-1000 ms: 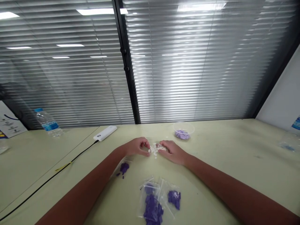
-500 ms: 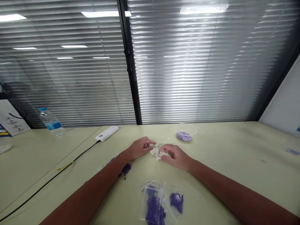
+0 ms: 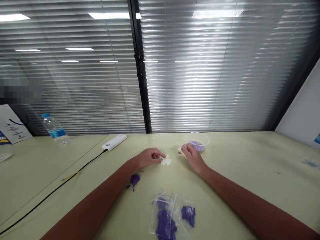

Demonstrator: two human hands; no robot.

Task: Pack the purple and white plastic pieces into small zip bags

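Observation:
A small pile of white pieces (image 3: 166,160) lies on the pale table, with the fingertips of my left hand (image 3: 151,157) at its left edge. That hand's fingers are bent, and whether they pinch anything is too small to tell. My right hand (image 3: 193,158) is closed on some white pieces (image 3: 181,150), to the right of the pile and just before a round clear container (image 3: 205,139) with light purple pieces (image 3: 197,145). Dark purple pieces (image 3: 135,180) lie near my left forearm.
Clear zip bags with purple pieces (image 3: 164,224) lie at the front middle. A white device (image 3: 114,142) with a black cable (image 3: 53,192) is on the left, a water bottle (image 3: 56,130) behind it. Blinds (image 3: 200,83) stand along the back edge.
My right hand has moved away from the pile, up and to the right, with white pieces in its fingers. The pile looks smaller. My left hand has barely moved.

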